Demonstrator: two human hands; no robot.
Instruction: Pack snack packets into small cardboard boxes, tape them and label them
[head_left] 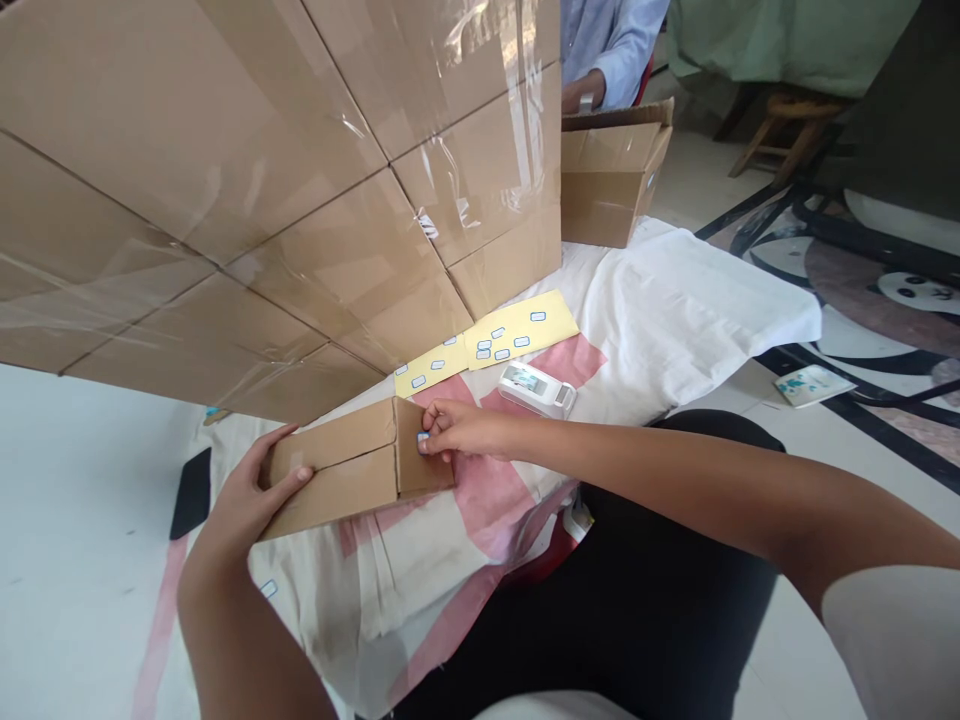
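Note:
A small closed cardboard box [352, 455] lies on the cloth in front of me. My left hand [244, 495] grips its left end, thumb on top and fingers over the far side. At the right end face, my right hand [461, 430] has its fingers curled and its thumb on a small blue-edged white label [423, 438]. The label is against or very close to the cardboard; I cannot tell if it is stuck. Just beyond lie yellow sheets [561, 318] bearing several similar labels. A white handheld device [534, 390] rests right of my right hand.
A tall stack of taped cartons [315, 250] rises behind the box. Farther right, a co-worker's sleeve [626, 50] shows behind an open carton [611, 190]. A black flat object [191, 492] lies at the cloth's left edge. One loose label [268, 589] is on the cloth.

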